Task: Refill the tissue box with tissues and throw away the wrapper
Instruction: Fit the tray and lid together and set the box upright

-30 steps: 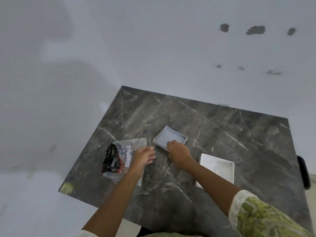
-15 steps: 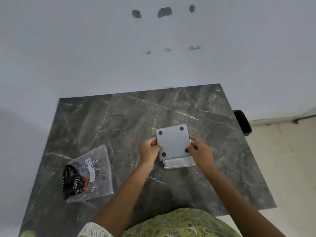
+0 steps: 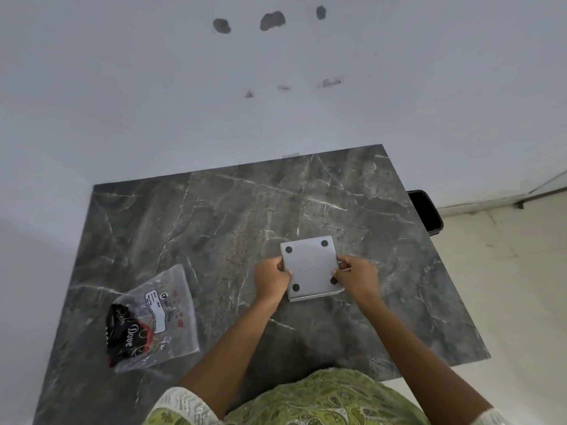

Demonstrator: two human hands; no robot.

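Note:
A square white tissue box (image 3: 310, 266) lies upside down on the dark marble table (image 3: 214, 216), its base with black round feet facing up. The base panel sits on the box's other half, whose edge shows along the near side. My left hand (image 3: 270, 279) grips the box's left edge and my right hand (image 3: 357, 276) grips its right edge. A clear plastic wrapper (image 3: 153, 317) with a white label and a black and red printed part lies flat at the table's near left, apart from both hands. No tissues are visible.
A white wall with dark patches rises behind the table. A black object (image 3: 425, 211) stands on the floor past the table's right edge. Pale floor (image 3: 506, 271) lies to the right. My green patterned clothing fills the bottom of the view.
One second ago the grey base lay open side up beside the wrapper and the white half lay apart. Both hands have since set the base, feet up, onto the white half.

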